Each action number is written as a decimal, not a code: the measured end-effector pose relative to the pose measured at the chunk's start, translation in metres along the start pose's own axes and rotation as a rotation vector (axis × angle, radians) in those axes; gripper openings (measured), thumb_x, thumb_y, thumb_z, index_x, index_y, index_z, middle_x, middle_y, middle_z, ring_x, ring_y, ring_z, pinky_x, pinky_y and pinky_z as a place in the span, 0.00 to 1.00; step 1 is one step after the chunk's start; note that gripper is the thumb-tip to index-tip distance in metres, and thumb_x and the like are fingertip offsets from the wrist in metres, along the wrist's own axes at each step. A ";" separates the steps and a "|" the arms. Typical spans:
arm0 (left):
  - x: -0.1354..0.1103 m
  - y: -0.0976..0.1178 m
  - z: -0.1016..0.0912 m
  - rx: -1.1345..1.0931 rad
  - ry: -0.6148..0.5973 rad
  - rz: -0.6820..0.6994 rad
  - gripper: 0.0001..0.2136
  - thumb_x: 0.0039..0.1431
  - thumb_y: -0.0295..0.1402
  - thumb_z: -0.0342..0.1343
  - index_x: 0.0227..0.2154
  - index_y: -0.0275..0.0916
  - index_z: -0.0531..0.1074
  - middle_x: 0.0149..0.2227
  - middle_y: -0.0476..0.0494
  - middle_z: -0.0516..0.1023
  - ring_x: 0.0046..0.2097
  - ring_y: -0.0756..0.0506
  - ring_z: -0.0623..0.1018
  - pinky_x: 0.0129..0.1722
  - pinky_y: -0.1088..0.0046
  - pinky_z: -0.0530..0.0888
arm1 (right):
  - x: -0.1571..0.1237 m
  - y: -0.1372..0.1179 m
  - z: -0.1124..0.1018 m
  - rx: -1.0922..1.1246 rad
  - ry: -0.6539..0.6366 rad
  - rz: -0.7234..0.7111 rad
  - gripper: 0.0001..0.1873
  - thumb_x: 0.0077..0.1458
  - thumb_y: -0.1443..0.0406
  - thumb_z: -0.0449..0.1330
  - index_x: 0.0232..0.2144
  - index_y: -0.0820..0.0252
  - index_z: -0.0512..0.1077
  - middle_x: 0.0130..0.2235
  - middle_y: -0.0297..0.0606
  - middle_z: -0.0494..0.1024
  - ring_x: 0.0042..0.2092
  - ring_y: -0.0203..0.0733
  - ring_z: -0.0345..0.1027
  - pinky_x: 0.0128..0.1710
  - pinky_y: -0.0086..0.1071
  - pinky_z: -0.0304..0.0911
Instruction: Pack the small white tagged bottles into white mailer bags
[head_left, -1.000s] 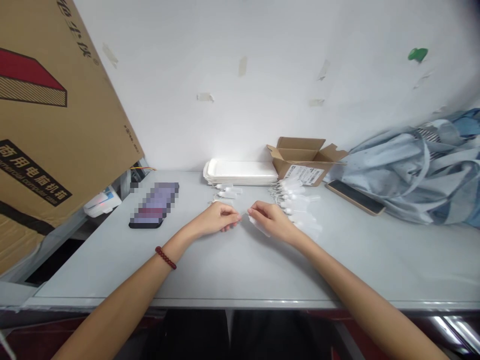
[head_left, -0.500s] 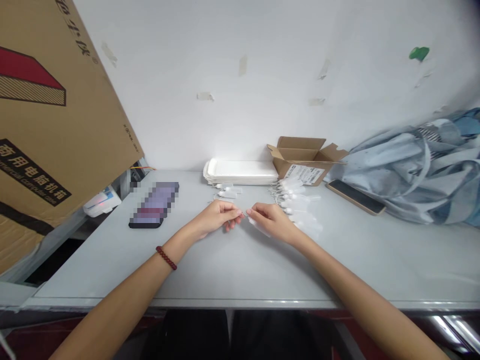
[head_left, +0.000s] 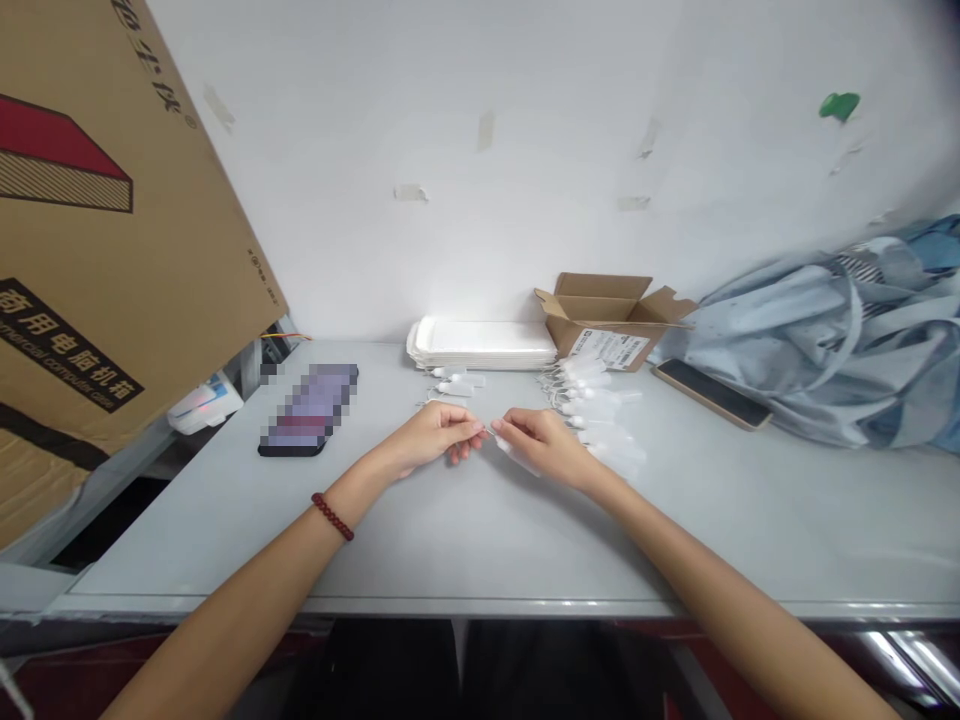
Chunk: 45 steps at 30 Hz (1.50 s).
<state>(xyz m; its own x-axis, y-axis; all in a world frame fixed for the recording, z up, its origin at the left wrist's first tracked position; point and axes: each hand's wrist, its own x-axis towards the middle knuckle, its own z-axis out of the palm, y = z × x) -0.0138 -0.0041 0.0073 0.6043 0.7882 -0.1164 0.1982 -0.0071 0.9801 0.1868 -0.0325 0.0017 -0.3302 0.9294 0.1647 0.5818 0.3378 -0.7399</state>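
My left hand is closed in a pinch, fingertips at the end of a thin string. Close beside it, my right hand pinches the other side of that string, with the small translucent white tag-like piece sticking out beneath its fingers. Exactly what the fingertips grip is too small to make out fully. To the right of my right hand lies a row of similar white pieces with thin loops. A few more such pieces lie behind my left hand.
A stack of white flat packs stands against the wall, next to an open small cardboard box. One phone lies at left, another at right by a light blue bag. A large carton leans at far left.
Both hands stay almost in place, with only a slight shift of the fingertips around the string. The other things have not moved.
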 end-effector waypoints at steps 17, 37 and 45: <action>0.001 -0.001 0.000 -0.012 -0.013 -0.003 0.14 0.56 0.42 0.56 0.26 0.33 0.72 0.26 0.46 0.72 0.25 0.52 0.69 0.26 0.74 0.66 | 0.000 0.000 0.000 -0.034 -0.003 -0.030 0.23 0.60 0.53 0.49 0.18 0.59 0.56 0.18 0.26 0.54 0.22 0.30 0.46 0.23 0.28 0.43; 0.000 0.002 0.004 0.040 0.019 0.000 0.14 0.56 0.41 0.55 0.25 0.34 0.72 0.24 0.47 0.72 0.24 0.52 0.69 0.26 0.74 0.66 | -0.001 -0.002 0.000 -0.058 0.016 -0.027 0.22 0.60 0.55 0.49 0.17 0.59 0.56 0.18 0.26 0.55 0.22 0.30 0.46 0.23 0.29 0.43; 0.001 -0.001 0.009 0.138 0.058 0.018 0.13 0.56 0.40 0.54 0.24 0.35 0.71 0.23 0.48 0.71 0.25 0.52 0.70 0.26 0.75 0.67 | 0.000 0.000 0.003 -0.059 0.002 0.015 0.19 0.59 0.56 0.50 0.20 0.59 0.61 0.18 0.26 0.59 0.22 0.31 0.49 0.24 0.28 0.45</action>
<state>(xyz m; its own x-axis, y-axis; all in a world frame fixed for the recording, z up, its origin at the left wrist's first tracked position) -0.0063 -0.0095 0.0048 0.5635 0.8216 -0.0858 0.2943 -0.1026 0.9502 0.1843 -0.0334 -0.0001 -0.3200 0.9346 0.1552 0.6291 0.3321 -0.7028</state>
